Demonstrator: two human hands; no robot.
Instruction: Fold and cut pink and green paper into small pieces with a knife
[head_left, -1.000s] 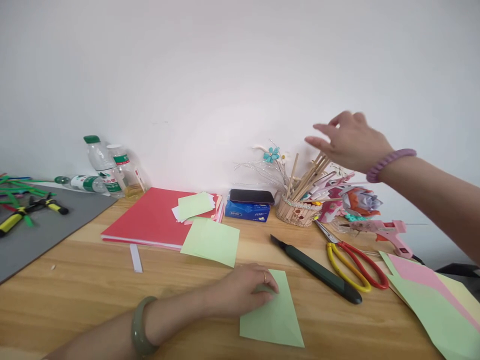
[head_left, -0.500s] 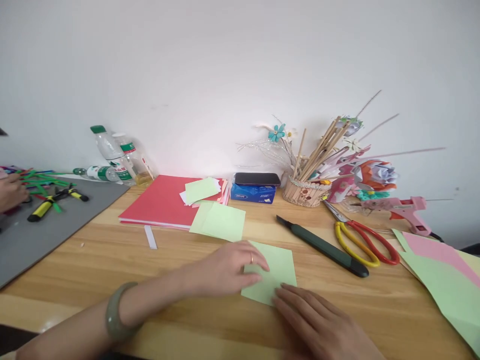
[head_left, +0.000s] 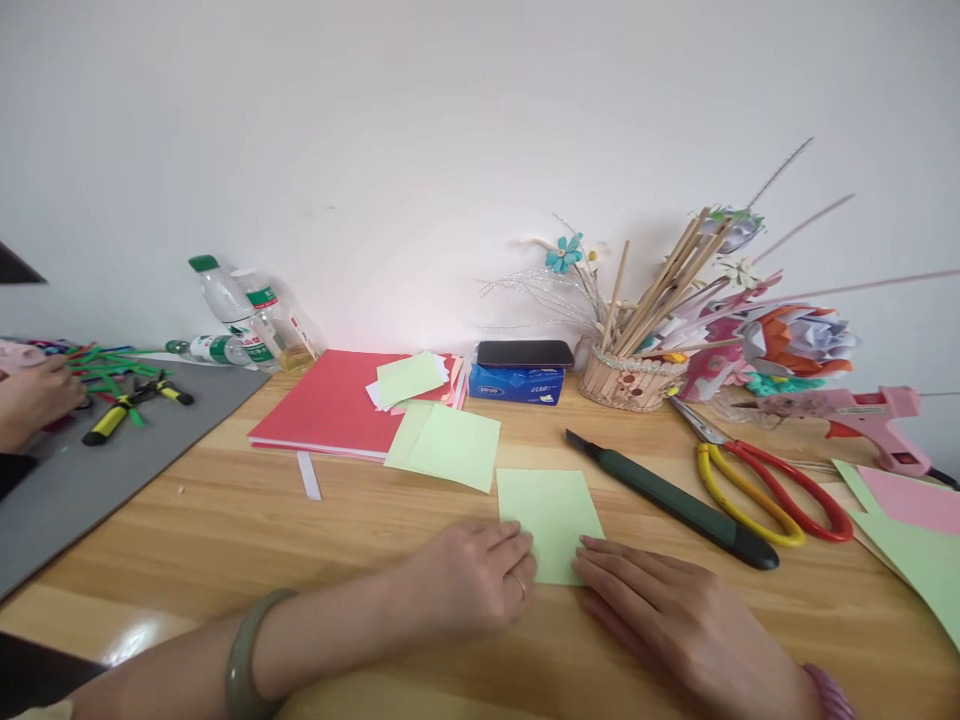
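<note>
A light green square of paper (head_left: pixel 551 510) lies flat on the wooden table in front of me. My left hand (head_left: pixel 480 575), wearing a ring, is palm down with its fingers bent together over the paper's lower left corner; its thumb is hidden. At the lower right edge of the sheet, my right hand (head_left: pixel 667 610) rests with its fingers stretched out and touching the paper. Just behind are more green paper squares (head_left: pixel 457 447), overlapping each other. Right of the sheet lies a dark green craft knife (head_left: pixel 675 500).
Red papers (head_left: pixel 322 400) are stacked behind, beside a phone (head_left: pixel 525 353) on a blue tissue pack (head_left: pixel 516 384). To the right are scissors (head_left: pixel 787 490), a stick-filled basket (head_left: pixel 626 380) and a pink glue gun (head_left: pixel 862 415). Another person's hand (head_left: pixel 45 395) and pliers (head_left: pixel 112 420) are at left.
The green paper square has turned, so its edges sit straighter towards me. My left hand has come down from above it to its lower left corner. The camera view has shifted slightly left.
</note>
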